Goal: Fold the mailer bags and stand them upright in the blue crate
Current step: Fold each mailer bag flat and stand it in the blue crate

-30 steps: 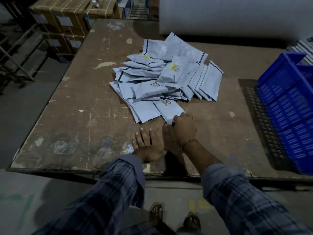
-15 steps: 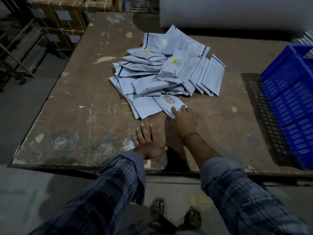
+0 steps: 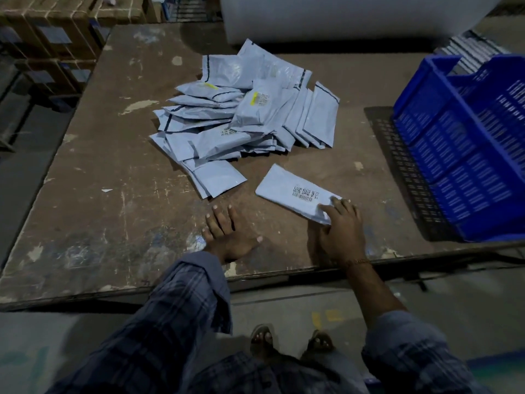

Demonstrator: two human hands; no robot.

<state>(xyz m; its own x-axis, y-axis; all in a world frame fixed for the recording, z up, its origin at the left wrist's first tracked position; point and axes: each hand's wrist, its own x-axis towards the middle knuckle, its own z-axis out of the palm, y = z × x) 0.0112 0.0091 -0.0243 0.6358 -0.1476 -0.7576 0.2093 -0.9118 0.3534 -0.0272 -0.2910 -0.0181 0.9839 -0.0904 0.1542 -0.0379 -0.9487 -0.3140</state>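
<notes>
A loose pile of pale grey mailer bags (image 3: 241, 115) lies on the middle of the worn wooden table (image 3: 113, 194). One mailer bag with a barcode label (image 3: 295, 191) lies apart from the pile, nearer to me on the right. My right hand (image 3: 342, 231) rests with straight fingers on that bag's near right end. My left hand (image 3: 227, 237) lies flat on the bare table, fingers spread, touching no bag. The blue crate (image 3: 454, 143) stands at the table's right edge; I see no bags inside it.
A big white roll (image 3: 341, 18) stands behind the pile at the table's far edge. Strapped cardboard boxes (image 3: 56, 29) are stacked beyond the far left corner. More stacked mailers (image 3: 471, 49) show behind the crate. My feet in sandals stand below the near edge.
My right hand has pulled the barcode bag out of the pile, toward me and to the right. My left hand has stayed flat on the table.
</notes>
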